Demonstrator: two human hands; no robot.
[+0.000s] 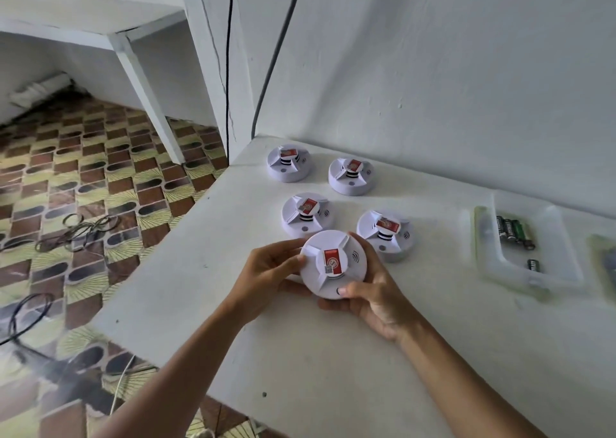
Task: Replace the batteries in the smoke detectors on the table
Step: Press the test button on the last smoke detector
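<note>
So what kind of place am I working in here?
Probably a room in a home, used as a makeshift workbench: a plain white table in the corner of rough white walls, a patterned tile floor, and loose cables lying on it.

White table [320, 364] with four smoke detectors [306, 213] and a clear battery tray [553, 237].

Single head-worn wide-angle view, looking forward and steeply down, close over the white table [300, 354] and both forearms, facing the wall corner, tiled floor [83, 187] visible at the left, edges curved by the lens
</note>
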